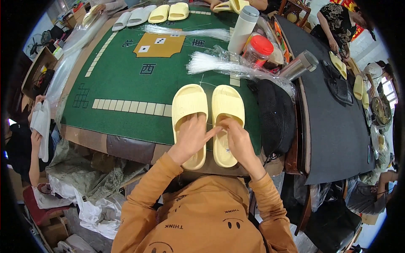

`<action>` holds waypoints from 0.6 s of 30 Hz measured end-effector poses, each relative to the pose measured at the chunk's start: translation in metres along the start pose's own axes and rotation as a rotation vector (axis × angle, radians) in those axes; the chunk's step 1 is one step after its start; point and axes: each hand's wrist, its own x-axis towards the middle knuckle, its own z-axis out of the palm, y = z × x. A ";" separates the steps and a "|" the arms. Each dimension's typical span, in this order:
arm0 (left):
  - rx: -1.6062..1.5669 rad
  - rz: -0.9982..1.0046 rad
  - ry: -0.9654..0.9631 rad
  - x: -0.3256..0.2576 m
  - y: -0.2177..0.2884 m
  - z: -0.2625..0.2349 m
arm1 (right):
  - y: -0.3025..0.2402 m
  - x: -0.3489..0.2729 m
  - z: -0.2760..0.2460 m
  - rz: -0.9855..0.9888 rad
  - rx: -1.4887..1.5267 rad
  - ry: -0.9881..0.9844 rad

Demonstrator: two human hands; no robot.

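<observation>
Two pale yellow slide slippers lie side by side on the near edge of the green table mat, toes pointing away from me. My left hand [192, 137] reaches into the left slipper [190, 100], its fingers tucked under the strap and the tips hidden. Its thumb stretches across the gap toward the other slipper. Over the right slipper [228, 102], my right hand [238, 139] is curled, with bent fingers at the strap's opening. Whether those fingers also pinch something small cannot be made out. Just beyond the toes lies a bundle of thin white plastic strips [211, 64].
A black pouch [275, 116] sits right of the slippers. Behind it stand a white bottle [244, 29], a red-lidded jar [257, 49] and a tilted steel flask [298, 66]. More slippers [158, 14] line the far edge. Co-workers handle slippers at left and right.
</observation>
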 end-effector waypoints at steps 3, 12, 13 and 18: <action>-0.045 -0.050 -0.082 0.004 0.008 -0.003 | 0.005 -0.002 0.001 -0.017 -0.005 -0.007; -0.046 0.020 0.161 -0.022 0.016 0.011 | -0.014 -0.009 0.005 -0.116 -0.026 -0.012; -0.061 0.000 0.139 -0.019 0.017 0.005 | -0.018 -0.007 0.003 -0.118 -0.028 -0.013; -0.095 -0.095 0.081 -0.014 0.016 0.002 | -0.029 0.005 -0.025 -0.165 -0.060 0.055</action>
